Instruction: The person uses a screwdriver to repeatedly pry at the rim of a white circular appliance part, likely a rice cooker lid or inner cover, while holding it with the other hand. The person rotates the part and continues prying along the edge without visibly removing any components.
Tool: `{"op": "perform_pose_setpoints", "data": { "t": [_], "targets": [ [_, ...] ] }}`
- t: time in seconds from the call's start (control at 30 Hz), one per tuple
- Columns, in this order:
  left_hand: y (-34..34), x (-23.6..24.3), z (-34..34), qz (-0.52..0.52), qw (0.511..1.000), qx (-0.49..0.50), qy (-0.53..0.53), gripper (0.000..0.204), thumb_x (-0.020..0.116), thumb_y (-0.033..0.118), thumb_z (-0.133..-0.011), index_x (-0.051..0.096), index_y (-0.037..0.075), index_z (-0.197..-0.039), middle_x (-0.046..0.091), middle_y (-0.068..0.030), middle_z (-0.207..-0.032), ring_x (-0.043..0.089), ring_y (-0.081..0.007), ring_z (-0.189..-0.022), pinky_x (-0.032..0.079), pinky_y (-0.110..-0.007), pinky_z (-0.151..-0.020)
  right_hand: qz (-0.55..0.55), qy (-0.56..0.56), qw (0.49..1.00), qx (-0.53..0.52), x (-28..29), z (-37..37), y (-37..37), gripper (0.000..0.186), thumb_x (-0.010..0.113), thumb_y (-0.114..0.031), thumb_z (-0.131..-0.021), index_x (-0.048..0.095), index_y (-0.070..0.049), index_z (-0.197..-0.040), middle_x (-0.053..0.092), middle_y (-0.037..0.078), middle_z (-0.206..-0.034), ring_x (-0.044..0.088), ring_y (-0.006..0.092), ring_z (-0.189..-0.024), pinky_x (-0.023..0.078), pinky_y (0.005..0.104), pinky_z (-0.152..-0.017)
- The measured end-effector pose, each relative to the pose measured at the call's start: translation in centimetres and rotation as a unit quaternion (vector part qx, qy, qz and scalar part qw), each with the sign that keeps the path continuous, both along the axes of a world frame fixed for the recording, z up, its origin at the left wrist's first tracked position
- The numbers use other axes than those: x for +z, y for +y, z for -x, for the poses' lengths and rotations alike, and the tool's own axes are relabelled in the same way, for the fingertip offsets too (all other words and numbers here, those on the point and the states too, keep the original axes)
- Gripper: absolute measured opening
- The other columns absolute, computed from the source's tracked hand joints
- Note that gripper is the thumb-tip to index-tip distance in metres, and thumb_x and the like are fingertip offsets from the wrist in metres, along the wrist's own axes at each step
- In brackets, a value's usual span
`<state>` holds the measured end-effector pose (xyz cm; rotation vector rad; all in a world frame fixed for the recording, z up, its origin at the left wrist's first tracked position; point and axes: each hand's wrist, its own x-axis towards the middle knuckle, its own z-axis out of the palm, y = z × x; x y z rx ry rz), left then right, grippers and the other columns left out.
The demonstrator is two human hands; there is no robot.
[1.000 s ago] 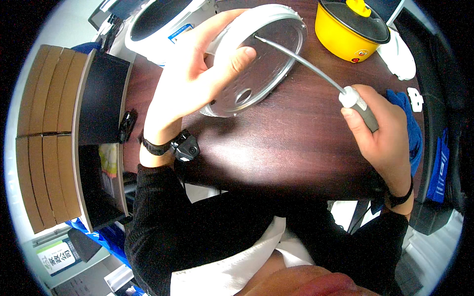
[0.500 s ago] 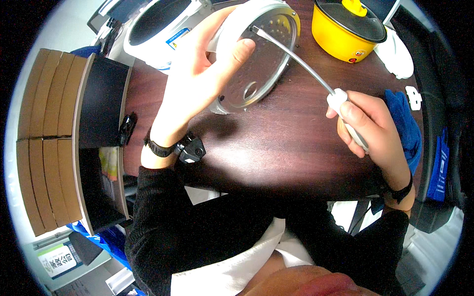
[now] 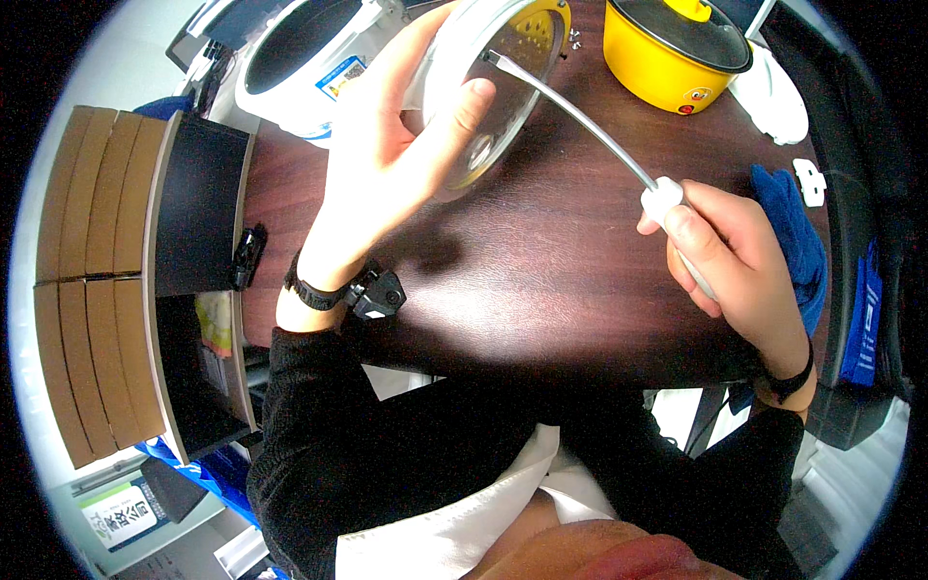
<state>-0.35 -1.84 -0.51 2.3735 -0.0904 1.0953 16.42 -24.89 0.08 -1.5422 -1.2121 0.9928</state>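
Note:
A round lid with a white rim and a perforated metal inner face is held tilted up at the top centre by my left hand. My left thumb lies along its near side and the other fingers reach behind, partly hidden. My right hand is wrapped round the white handle of a long thin tool with a metal shaft. The tool's dark, flattened tip lies against or just in front of the lid, near my left thumb; contact is hard to judge. Behind my left hand stands a white, dark-lined pot body.
A yellow pot with a dark lid stands at the back right beside a white oval object. Several tiny shiny bits lie by the lid. A blue cloth is at the right edge. Cardboard boxes and a shelf flank the left.
The lid has turned more edge-on and shifted slightly up and left, bringing the tiny bits on the table into sight. Both hands keep their grips, and the tool has barely moved.

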Motion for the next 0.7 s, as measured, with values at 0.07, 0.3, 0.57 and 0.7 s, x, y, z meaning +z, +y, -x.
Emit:
{"op": "perform_pose_setpoints", "data": {
  "t": [0.07, 0.3, 0.57, 0.7],
  "targets": [
    [0.1, -0.4, -0.2, 0.003, 1.0, -0.012, -0.017, 0.049, 0.06, 0.009, -0.084, 0.044, -0.006, -0.128, 0.053, -0.0234, -0.121, 0.054, -0.0329, -0.11, 0.045, -0.045, -0.092, 0.031, 0.029, 0.999, 0.007, 0.4, -0.2, -0.1, 0.03, 0.045, -0.027, -0.097, 0.058, -0.002, -0.088, 0.045, -0.002, -0.051, 0.035, 0.0028, -0.038, 0.025, 0.02, -0.038],
    [-1.3, 0.1, 0.0, -0.034, 0.993, 0.116, -0.002, 0.049, 0.065, 0.016, -0.083, 0.049, -0.003, -0.125, 0.058, -0.0182, -0.116, 0.055, -0.0259, -0.108, 0.042, -0.037, -0.093, 0.067, 0.102, 0.992, 0.033, 0.3, -0.5, 0.1, 0.03, 0.039, -0.025, -0.097, 0.053, 0.0, -0.091, 0.044, 0.0, -0.049, 0.033, 0.0032, -0.035, 0.024, 0.0185, -0.035],
    [-1.7, 0.4, 0.3, -0.093, 0.978, 0.186, 0.015, 0.05, 0.068, 0.018, -0.082, 0.051, -0.002, -0.125, 0.06, -0.0168, -0.113, 0.057, -0.0241, -0.106, 0.042, -0.034, -0.093, 0.093, 0.217, 0.97, 0.06, 0.4, -0.6, 0.5, 0.034, 0.041, -0.031, -0.098, 0.053, -0.002, -0.085, 0.041, -0.002, -0.049, 0.032, 0.004, -0.034, 0.022, 0.02, -0.033],
    [-1.7, 0.7, 0.2, -0.102, 0.98, 0.172, 0.016, 0.05, 0.067, 0.018, -0.083, 0.05, -0.003, -0.125, 0.061, -0.0174, -0.112, 0.058, -0.0246, -0.104, 0.042, -0.034, -0.092, 0.109, 0.311, 0.94, 0.088, -0.5, -0.9, 0.6, 0.039, 0.037, -0.036, -0.099, 0.052, -0.002, -0.087, 0.04, -0.001, -0.049, 0.03, 0.0043, -0.032, 0.022, 0.0199, -0.031]
  ]
}}
